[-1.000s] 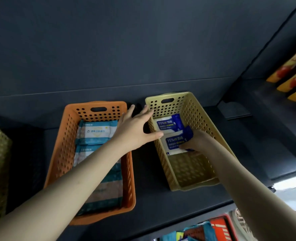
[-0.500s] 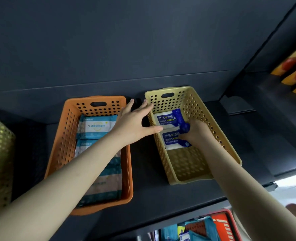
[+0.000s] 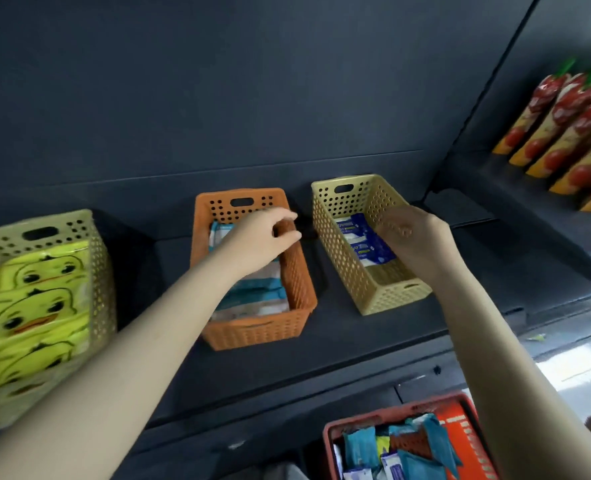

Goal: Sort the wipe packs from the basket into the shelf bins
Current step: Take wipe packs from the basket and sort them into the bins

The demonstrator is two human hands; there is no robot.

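Left hand [image 3: 256, 242] seems to pinch orange bin [image 3: 252, 332] rim; right hand [image 3: 419, 240] loosely curled over yellow bin [image 3: 391, 296].

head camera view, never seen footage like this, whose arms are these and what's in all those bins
No machine here: a person wears one camera on the head, so it looks down along their own two bare arms. On the dark shelf stand three perforated bins. The pale bin on the left holds yellow duck-print packs, the orange bin teal-and-white packs, the tan bin two blue packs. The left hand grips the orange bin's right rim between fingers and thumb. The right hand hovers at the tan bin's right wall, fingers curled; it is too blurred to tell whether it holds anything. Below the shelf, a red basket holds mixed packs. Tomato-print pouches stand at far right.
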